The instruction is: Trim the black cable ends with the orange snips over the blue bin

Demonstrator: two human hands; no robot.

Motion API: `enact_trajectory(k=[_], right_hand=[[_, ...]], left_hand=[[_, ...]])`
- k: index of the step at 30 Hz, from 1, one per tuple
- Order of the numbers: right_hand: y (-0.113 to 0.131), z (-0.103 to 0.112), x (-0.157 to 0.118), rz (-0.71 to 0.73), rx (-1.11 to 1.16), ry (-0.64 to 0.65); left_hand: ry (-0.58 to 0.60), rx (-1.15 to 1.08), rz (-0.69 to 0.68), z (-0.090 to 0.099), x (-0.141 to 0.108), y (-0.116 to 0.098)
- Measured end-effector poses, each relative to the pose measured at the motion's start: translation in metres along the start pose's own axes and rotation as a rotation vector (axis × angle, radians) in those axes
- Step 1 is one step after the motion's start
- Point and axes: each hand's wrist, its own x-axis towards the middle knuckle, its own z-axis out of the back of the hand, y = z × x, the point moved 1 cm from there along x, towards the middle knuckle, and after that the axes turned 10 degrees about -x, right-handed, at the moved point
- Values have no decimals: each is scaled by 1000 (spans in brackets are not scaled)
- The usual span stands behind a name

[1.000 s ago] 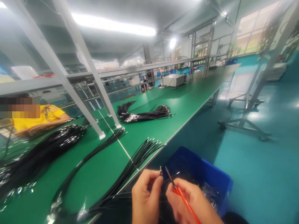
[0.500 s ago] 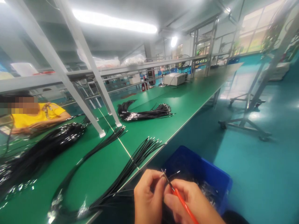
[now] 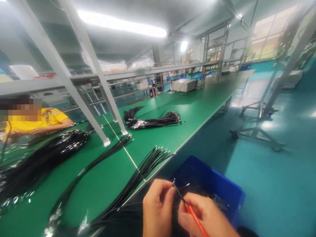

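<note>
My left hand [image 3: 158, 207] is closed in a pinch, its thumb and forefinger on the end of a thin black cable [image 3: 133, 206] that comes in from the left. My right hand [image 3: 202, 212] grips a slim tool with a red handle [image 3: 197, 220] and a narrow dark shaft; its exact kind is unclear. The shaft's tip meets the left fingertips, beside a small silvery end. Between the hands a dark lead with a bright tip [image 3: 188, 184] sticks out. More black cables [image 3: 145, 168] with silver ends lie along the table edge, left of my hands.
Below my hands stands a blue bin [image 3: 214, 177] with clear plastic inside. On the green table [image 3: 98, 191] lie a bent cable bundle [image 3: 153, 122] and a large shiny black bundle [image 3: 54, 148]. Metal posts [image 3: 108, 98] carry a shelf. Across the table sits a person in yellow [image 3: 54, 118].
My right hand and the red-handled tool have shifted slightly right and away from the left hand. The tool's tip now looks narrower. My left hand keeps its pinch.
</note>
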Motion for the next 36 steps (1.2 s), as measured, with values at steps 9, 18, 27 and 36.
enact_trajectory(k=[9,18,27,36], right_hand=[[8,4,-1,265,112,-623],[5,-17,11,404,175,-663],[3,-20,6,301,379,-522],[-4,-13,-3,261,432,-525]], left_hand=[[9,-72,102,-5,-8,-15],[56,-99,125,-6,-15,-18],[102,-114,139,-1,-10,-13],[43,-25,39,-5,-9,-24]])
